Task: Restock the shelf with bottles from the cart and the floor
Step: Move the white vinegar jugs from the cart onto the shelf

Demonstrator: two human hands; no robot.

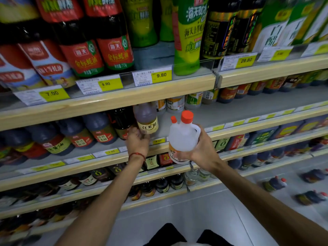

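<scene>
Head: bottle [182,137] in right hand [202,148]

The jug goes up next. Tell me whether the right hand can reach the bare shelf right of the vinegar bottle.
Probably yes. The right hand holds the jug just in front of that bare shelf stretch; nothing stands between, and the left hand at the vinegar bottle is off to the side.

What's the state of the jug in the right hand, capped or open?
Capped. The clear jug held in the right hand has orange caps seated on both its large and small spouts.
</scene>
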